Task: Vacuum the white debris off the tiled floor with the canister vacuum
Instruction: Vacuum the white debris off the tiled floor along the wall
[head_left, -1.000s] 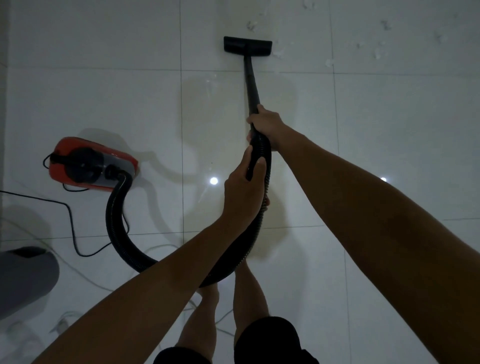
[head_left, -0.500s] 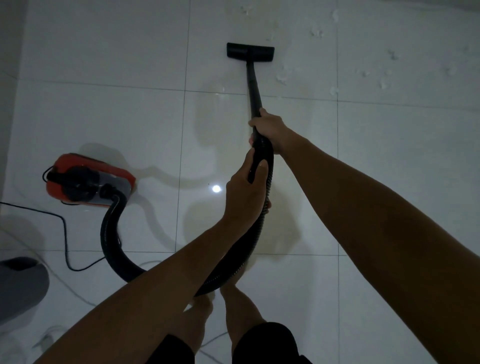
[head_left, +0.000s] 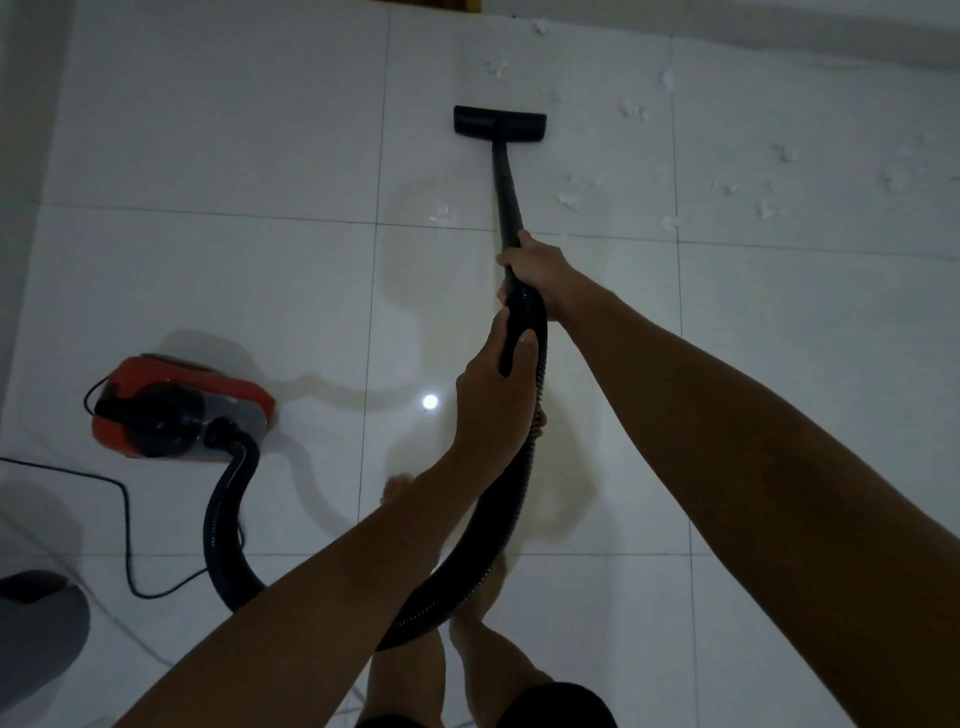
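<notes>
Grey rounded object (head_left: 36, 629) sitting at the floor's lower left edge, black power cord (head_left: 124, 519) looping beside it. Red-and-black canister vacuum (head_left: 176, 410) resting on the tiled floor (head_left: 208, 130) at left, ribbed black hose (head_left: 228, 525) curving from it toward the middle. Left hand (head_left: 493, 400) wrapping fingers and thumb around the hose; right hand (head_left: 535, 270) just ahead, gripping where the hose meets the black wand (head_left: 506, 192). Floor nozzle (head_left: 500, 123) lying flat near the far edge. White debris (head_left: 670, 156) lying scattered right of the nozzle, toward the far right corner.
</notes>
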